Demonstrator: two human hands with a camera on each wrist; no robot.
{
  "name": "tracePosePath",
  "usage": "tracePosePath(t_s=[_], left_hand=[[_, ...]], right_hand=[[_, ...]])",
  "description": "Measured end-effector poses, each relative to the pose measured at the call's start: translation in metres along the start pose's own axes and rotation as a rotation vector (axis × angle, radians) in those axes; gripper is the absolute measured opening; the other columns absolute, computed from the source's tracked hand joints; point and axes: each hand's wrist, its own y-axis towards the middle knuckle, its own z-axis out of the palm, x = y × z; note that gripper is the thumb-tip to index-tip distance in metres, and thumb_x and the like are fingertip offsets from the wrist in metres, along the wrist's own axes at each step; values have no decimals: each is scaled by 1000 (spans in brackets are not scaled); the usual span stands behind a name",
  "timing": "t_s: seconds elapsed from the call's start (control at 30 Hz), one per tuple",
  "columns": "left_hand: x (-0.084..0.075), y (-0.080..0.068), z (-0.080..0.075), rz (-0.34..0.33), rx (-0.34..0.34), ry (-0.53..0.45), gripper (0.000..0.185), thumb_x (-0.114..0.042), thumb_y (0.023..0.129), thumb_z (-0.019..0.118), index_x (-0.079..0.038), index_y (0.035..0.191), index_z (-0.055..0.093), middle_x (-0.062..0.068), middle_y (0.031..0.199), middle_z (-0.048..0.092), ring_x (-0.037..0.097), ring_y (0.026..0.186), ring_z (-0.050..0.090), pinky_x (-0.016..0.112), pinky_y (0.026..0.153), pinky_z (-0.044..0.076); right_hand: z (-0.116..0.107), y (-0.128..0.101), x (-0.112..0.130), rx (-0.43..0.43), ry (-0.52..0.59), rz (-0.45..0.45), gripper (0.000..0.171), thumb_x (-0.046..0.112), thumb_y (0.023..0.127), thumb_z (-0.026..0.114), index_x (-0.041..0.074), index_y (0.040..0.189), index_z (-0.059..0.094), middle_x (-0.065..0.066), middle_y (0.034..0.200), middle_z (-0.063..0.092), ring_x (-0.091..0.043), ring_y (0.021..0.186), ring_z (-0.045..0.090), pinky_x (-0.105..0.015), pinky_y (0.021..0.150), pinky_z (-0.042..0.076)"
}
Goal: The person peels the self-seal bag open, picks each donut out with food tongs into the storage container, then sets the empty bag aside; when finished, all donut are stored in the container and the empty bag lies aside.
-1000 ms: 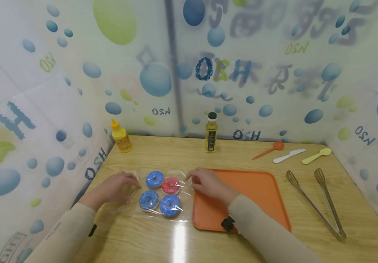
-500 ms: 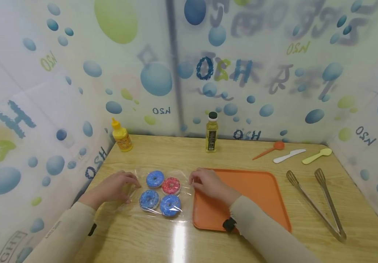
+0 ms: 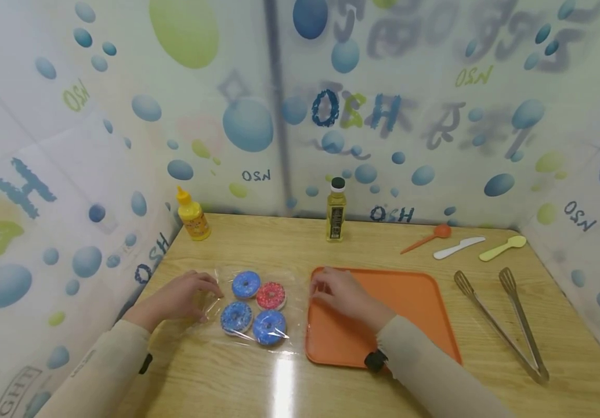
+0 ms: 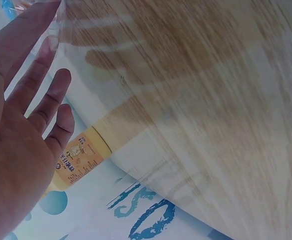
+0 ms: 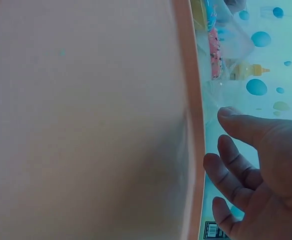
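A clear plastic bag lies on the table with several toy donuts in it, among them a red sprinkled donut and a blue donut. At the bag's left edge is my left hand, thumb and fingertips apart, touching the film. The left wrist view shows its fingers loosely bent beside the plastic. My right hand hovers over the left part of an orange tray. In the right wrist view the right fingers are relaxed and apart from the thumb, holding nothing.
A yellow squeeze bottle stands at the back left, an oil bottle at the back middle. An orange spoon, white knife and yellow spoon lie back right. Metal tongs lie right of the tray.
My right hand has drawn back rightward from the bag's right edge to over the tray, letting the film go. My left hand has stayed nearly still; the donuts have hardly shifted.
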Motion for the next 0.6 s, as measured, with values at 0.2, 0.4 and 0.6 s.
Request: tracePosePath(t_s=[0.2,0.4,0.6], left_hand=[[1,1,1,-10,8,-8,48,-20,70,96,-29,113,77,5,132,67,37,125,58,61,106,45],[-2,1,1,1,-1,10,48,-22,70,96,-27,114,78,7,132,67,38,125,58,62,107,45],[-10,2,4,29,-18,22,50,-22,70,95,-24,117,77,10,133,67,39,126,58,65,107,43]], right_hand=[[-5,-9,1,-43,-48,12,11,21,95,76,28,90,69,11,87,60,-9,80,57,-36,79,39],[-9,-12,1,-33,-89,64,7,24,95,77,29,92,72,11,87,60,-10,82,56,-37,80,39],[-10,-15,0,-42,-115,140,7,19,90,80,23,87,77,10,85,69,-16,88,64,-45,89,46]])
